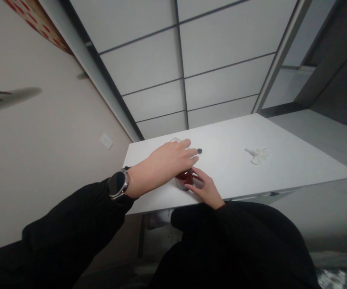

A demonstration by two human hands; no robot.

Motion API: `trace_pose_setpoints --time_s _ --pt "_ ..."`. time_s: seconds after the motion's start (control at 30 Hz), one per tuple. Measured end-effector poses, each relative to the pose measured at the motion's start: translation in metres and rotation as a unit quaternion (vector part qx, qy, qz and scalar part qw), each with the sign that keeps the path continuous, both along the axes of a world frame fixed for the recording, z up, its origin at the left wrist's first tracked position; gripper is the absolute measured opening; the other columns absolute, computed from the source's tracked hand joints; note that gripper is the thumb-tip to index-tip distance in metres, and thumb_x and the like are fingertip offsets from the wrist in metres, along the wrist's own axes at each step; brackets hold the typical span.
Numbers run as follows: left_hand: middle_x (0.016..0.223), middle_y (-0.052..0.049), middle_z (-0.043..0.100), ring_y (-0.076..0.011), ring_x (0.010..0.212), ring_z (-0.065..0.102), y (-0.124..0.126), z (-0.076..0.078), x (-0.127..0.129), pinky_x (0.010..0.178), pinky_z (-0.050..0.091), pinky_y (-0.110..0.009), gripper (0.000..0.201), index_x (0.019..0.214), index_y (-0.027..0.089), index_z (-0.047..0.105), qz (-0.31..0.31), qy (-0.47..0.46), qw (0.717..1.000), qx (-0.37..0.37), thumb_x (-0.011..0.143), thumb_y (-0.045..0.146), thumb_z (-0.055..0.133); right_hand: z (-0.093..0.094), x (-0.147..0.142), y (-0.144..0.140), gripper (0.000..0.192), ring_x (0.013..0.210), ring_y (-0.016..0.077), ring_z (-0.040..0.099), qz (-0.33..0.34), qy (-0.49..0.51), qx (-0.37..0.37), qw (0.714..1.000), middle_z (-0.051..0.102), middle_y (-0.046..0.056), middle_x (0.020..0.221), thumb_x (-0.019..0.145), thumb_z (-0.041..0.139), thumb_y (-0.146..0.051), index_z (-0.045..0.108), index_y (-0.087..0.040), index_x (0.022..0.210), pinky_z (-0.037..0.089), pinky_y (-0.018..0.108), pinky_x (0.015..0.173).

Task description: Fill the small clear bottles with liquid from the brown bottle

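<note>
Near the front edge of the white table (221, 172) is a clear container of dark red liquid (184, 179), its upper part hidden by my left hand. My right hand (205, 188) grips its right side, thumb low in front and fingers higher up. Above and across the container reaches my left hand (173, 158), its fingers bent over; what lies under the palm is hidden. Beyond its knuckles shows the edge of a clear object (175, 139), mostly covered. A small dark round cap (199, 151) lies just right of my left fingertips.
A crumpled white tissue (258, 155) lies on the right part of the table. White panelled sliding doors (221, 76) stand behind it. On the left wall is a socket plate (106, 141). A drawer handle (272, 194) shows under the table's front edge.
</note>
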State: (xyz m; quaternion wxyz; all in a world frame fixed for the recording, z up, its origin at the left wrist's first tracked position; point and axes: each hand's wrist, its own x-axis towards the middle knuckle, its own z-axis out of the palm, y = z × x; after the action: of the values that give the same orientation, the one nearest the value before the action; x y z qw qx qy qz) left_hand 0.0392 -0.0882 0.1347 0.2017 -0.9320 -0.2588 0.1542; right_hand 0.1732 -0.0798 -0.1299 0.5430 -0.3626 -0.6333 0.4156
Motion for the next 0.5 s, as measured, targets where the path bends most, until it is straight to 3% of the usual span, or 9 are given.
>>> trace_pose_setpoints --time_s 0.5 --pt "0.12 -0.011 0.073 -0.0277 0.119 0.058 -0.0016 0.0017 0.0014 0.076 0.045 -0.035 0.019 0.118 0.016 0.07 0.001 0.004 1.0 0.002 0.101 0.015 0.062 -0.0008 0.0001 0.0008 0.067 0.129 0.0322 0.065 -0.001 -0.001 0.001 1.0 0.068 0.012 0.139 0.08 0.085 -0.042 0.062 -0.027 0.141 0.054 0.055 0.11"
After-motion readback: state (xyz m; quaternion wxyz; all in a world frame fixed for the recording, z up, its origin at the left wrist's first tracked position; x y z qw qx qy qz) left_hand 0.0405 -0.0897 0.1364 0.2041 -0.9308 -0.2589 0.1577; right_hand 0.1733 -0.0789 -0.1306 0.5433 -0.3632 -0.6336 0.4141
